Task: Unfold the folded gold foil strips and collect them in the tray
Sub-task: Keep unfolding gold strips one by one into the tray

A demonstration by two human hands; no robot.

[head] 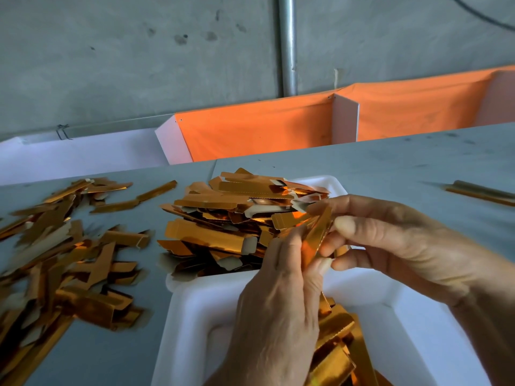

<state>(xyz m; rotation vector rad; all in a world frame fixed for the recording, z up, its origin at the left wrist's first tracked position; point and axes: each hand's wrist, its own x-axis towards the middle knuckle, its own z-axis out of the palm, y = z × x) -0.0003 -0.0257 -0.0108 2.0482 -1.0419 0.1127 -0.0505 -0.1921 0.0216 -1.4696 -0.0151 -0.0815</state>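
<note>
Hands: left hand [274, 296] and right hand [390, 243] both pinching one gold foil strip [316, 238] above white tray [195, 310]. Unfolded strips [239, 218] heaped in tray, folded pile [64, 260] left on surface [390, 165]. No readable writing.

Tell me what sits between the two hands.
One gold strip, pinched by the left hand and the right hand above the white tray, seen in the head view.

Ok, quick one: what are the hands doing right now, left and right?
Left hand: pinching a gold strip.
Right hand: pinching the same strip from the other side, above the tray.
</note>
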